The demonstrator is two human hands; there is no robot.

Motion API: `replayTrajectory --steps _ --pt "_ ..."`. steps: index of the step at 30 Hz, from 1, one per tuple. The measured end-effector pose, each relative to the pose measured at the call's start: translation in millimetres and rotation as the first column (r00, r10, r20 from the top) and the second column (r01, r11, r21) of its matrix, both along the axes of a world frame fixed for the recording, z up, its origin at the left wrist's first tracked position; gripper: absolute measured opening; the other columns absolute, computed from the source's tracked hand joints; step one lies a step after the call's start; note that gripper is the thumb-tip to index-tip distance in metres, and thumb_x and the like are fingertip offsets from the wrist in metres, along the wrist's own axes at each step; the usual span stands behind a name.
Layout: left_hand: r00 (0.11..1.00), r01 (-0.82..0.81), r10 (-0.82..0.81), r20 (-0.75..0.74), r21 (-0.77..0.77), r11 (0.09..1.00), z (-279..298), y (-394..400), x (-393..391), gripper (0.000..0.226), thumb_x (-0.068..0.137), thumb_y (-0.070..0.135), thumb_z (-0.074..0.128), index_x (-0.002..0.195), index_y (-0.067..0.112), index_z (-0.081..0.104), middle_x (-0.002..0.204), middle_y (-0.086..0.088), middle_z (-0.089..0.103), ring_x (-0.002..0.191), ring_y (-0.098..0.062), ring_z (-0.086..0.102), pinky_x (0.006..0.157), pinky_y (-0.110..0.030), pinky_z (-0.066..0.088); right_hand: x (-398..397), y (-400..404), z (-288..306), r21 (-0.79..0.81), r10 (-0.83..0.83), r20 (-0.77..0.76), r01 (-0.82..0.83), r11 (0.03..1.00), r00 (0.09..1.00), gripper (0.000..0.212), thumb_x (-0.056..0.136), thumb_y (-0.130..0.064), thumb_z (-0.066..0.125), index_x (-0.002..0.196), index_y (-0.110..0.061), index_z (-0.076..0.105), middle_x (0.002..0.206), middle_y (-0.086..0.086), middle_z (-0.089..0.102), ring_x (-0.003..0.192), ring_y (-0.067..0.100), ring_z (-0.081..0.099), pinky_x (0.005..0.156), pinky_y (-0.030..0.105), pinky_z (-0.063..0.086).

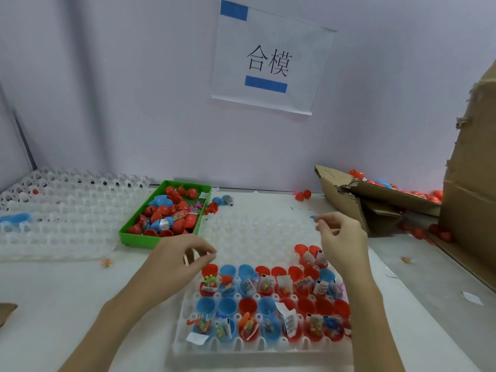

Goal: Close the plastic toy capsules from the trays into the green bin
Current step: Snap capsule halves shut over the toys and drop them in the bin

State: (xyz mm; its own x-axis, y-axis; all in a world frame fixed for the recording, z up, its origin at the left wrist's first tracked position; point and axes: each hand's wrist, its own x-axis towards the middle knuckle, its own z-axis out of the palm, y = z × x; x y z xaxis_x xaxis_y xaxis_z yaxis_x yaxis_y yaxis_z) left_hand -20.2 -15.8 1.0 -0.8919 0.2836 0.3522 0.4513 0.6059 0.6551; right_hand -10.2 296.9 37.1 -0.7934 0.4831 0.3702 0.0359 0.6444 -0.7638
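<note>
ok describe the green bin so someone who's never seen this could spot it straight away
On the white table below the paper sign, look left of the near tray. The green bin is a shallow rectangular box of red and blue capsules, the only bright green thing among translucent white trays.
</note>
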Motion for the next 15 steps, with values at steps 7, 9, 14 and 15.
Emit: replayTrajectory --steps 7,9,14,15 --pt "0.993 -0.02 0.023 0.118 -0.028 0.999 -3.1 5.9 -0.4 0.007 0.089 0.027 0.081 0.087 0.033 0.079 0.094 0.013 0.064 0.076 -0.004 0.059 0.067 -0.015 0.048 -3.1 10.6 -8.8 0.082 -0.026 0.308 0.0 0.997 0.951 0.013 0.098 -0.016 0.068 0.106 -0.018 0.078 0.096 -0.001 0.069 0.076 0.011 0.062 0.062 0.02 0.05" --pt "0.993 -0.027 0.031 0.118 -0.031 0.999 -4.0 6.5 -0.5 0.008 0.09 0.026 0.081 0.085 0.033 0.078 0.093 0.013 0.064 0.073 -0.006 0.059 0.065 -0.015 0.048 -2.9 7.3 -8.4 0.074 -0.006 0.34 -0.02 0.997 0.94 0.012 0.096 -0.02 0.071 0.105 -0.019 0.079 0.095 -0.003 0.067 0.081 0.015 0.067 0.068 0.025 0.056" --pt "0.993 -0.05 0.053 0.101 -0.038 0.998 -4.7 8.4 -0.4 0.008 0.093 0.03 0.076 0.085 0.033 0.076 0.093 0.014 0.062 0.075 -0.006 0.06 0.065 -0.013 0.047 -7.2 4.9 -12.4 0.133 -0.031 0.359 -0.019 0.991 0.933 0.004 0.092 -0.027 0.077 0.093 -0.023 0.078 0.092 -0.006 0.06 0.076 0.009 0.059 0.062 0.021 0.048" --pt "0.994 -0.053 0.056 0.092 -0.032 0.998 -4.8 8.6 -0.1 0.008 0.094 0.031 0.075 0.086 0.032 0.076 0.093 0.014 0.062 0.076 -0.004 0.06 0.066 -0.013 0.046 -8.5 4.7 -13.0 0.143 -0.038 0.357 -0.015 0.99 0.934 0.004 0.091 -0.027 0.078 0.089 -0.024 0.077 0.09 -0.007 0.058 0.074 0.008 0.055 0.062 0.021 0.046"
